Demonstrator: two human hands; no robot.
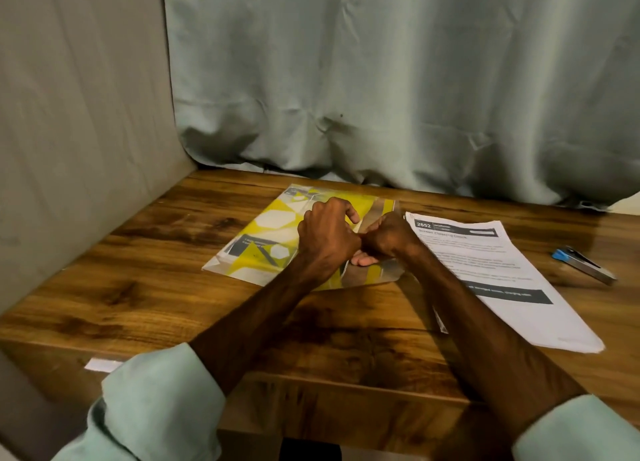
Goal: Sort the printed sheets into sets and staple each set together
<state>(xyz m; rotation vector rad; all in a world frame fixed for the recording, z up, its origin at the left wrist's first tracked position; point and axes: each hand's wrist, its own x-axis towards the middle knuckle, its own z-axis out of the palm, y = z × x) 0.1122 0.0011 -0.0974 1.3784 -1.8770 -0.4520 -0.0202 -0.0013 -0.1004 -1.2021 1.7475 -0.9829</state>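
A: Nearest?
B: Pale green cuffs [162,398], bare forearms over wooden table [138,287].
A: Hands?
B: Left hand [327,240] curled tight, hold hidden. Right hand [389,239] fisted, pinching clear cover [384,273] of yellow-patterned sheet [273,225], mid-table.
A: Beyond?
B: Printed sheets [502,277] just right, blue stapler [585,265] farther right, grey curtain [381,79] behind.

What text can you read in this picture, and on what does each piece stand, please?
"2652": dark header of the white printed sheet.
"Screen Cleaning": heading below it, last word blurred.
Its body text and lower dark banner: too blurred.
Dark label on the yellow sheet: too blurred.
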